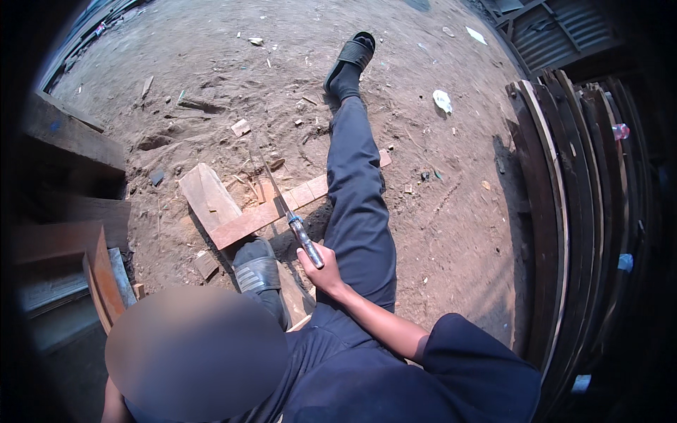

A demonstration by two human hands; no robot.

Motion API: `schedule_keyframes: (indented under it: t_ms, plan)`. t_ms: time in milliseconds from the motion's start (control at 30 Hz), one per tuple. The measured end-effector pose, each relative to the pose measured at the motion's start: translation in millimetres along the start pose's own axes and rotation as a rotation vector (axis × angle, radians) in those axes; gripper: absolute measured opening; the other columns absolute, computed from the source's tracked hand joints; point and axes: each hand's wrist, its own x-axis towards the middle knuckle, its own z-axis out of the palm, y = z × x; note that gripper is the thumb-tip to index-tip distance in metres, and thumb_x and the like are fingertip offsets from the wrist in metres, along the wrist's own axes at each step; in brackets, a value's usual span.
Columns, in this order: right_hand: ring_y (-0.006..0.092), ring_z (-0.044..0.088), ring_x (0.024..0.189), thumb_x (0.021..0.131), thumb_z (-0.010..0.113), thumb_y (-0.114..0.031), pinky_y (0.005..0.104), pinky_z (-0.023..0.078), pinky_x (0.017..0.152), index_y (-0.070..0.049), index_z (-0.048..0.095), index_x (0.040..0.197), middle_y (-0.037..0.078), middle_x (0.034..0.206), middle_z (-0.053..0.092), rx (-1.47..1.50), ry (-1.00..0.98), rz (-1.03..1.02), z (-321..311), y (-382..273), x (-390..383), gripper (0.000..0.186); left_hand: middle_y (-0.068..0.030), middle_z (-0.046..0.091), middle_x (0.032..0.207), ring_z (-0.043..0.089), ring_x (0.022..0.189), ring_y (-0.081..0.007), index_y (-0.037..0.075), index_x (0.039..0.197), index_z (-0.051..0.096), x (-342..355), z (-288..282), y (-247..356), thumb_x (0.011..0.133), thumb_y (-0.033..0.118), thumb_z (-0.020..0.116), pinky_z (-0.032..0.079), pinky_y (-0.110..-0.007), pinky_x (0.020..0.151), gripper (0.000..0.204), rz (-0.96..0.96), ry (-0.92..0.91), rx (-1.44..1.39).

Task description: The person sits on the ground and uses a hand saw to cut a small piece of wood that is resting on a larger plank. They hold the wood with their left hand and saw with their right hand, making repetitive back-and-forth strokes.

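My right hand (323,268) is closed round the straight, dark, shiny handle of a hand saw (298,229). Its long thin blade points away from me and shows nearly edge-on, so I cannot make out teeth. The blade crosses a narrow reddish wooden board (250,224), which has several lines across it. That board lies over a thicker wooden plank (206,194) on the ground and passes under or behind my right leg. My left sandalled foot (257,271) rests beside the board's near edge. A blurred oval covers the lower left; my left arm (114,405) shows below it, its hand hidden.
My right leg (356,183) stretches forward over the dirt ground. Dark boards (557,211) stand in a row at the right. Wooden frames (99,268) and beams (74,130) are at the left. Wood scraps (206,264) and a white crumpled piece (442,101) lie about.
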Motion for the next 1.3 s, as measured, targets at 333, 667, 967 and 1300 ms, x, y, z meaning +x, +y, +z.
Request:
schedule_keyframes:
  t_ms: [333,667,967,1300]
  plan:
    - [0.0102,0.037,0.050,0.088,0.059,-0.013,0.0326,0.034,0.047,0.000,0.051,0.070,0.006,0.054,0.042,0.017,0.005,-0.015,1.0,-3.6,1.9,0.024,-0.0020,0.049,0.064,0.050,0.060,-0.0178,0.000,0.098,0.063,7.8,11.5,-3.2,0.063,0.012,0.061,0.039,-0.033,0.057,0.037,-0.070,0.088,0.060]
    - [0.0109,0.038,0.050,0.088,0.060,-0.015,0.0332,0.035,0.048,0.000,0.051,0.070,0.007,0.054,0.042,0.013,-0.005,-0.006,0.7,-0.2,1.0,0.024,-0.0043,0.053,0.071,0.052,0.066,-0.0190,0.000,0.098,0.062,9.7,10.7,-5.0,0.070,0.014,0.064,0.041,-0.032,0.061,0.031,-0.035,0.020,0.013]
    - [0.0112,0.037,0.049,0.087,0.060,-0.013,0.0337,0.034,0.047,0.000,0.050,0.069,0.007,0.053,0.041,0.017,-0.009,-0.010,2.7,4.3,1.8,0.025,-0.0055,0.056,0.075,0.054,0.071,-0.0196,0.000,0.097,0.061,9.4,9.9,-4.9,0.075,0.017,0.066,0.042,-0.032,0.065,0.028,-0.077,-0.022,-0.009]
    - [0.0114,0.037,0.050,0.087,0.060,-0.013,0.0336,0.034,0.047,0.000,0.049,0.068,0.007,0.054,0.040,0.023,-0.008,-0.009,2.3,4.9,0.7,0.025,-0.0034,0.057,0.071,0.054,0.070,-0.0179,0.001,0.097,0.061,5.7,7.8,-8.1,0.068,0.011,0.059,0.041,-0.030,0.065,0.031,0.001,-0.057,-0.004]
